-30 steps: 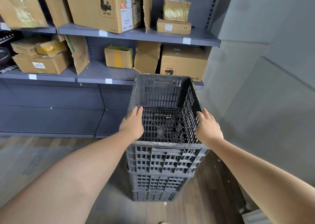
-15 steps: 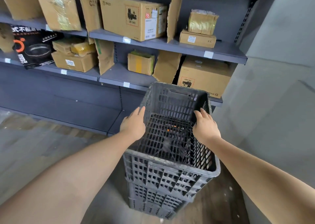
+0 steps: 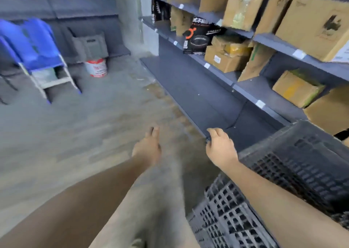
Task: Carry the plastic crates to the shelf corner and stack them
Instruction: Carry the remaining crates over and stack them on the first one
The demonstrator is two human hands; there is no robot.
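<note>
The stack of dark grey slatted plastic crates (image 3: 294,172) stands at the lower right, beside the grey shelf unit (image 3: 207,100). My right arm crosses over the top crate's rim. My right hand (image 3: 220,149) hangs to the left of the stack, fingers loosely curled, holding nothing. My left hand (image 3: 148,147) is out over the floor, further left, fingers loose and empty. Another grey crate (image 3: 90,45) sits far back on a low shelf at the left. The picture is blurred by motion.
Cardboard boxes (image 3: 226,59) fill the shelves on the right. A blue folding chair (image 3: 35,51) and a red-and-white bucket (image 3: 96,67) stand at the far left. Grey wood-look floor (image 3: 85,125) stretches between me and them.
Both hands have let go of the top crate's rim. My view has swung left, so the stack has shifted to the lower right and the open floor has come into view.
</note>
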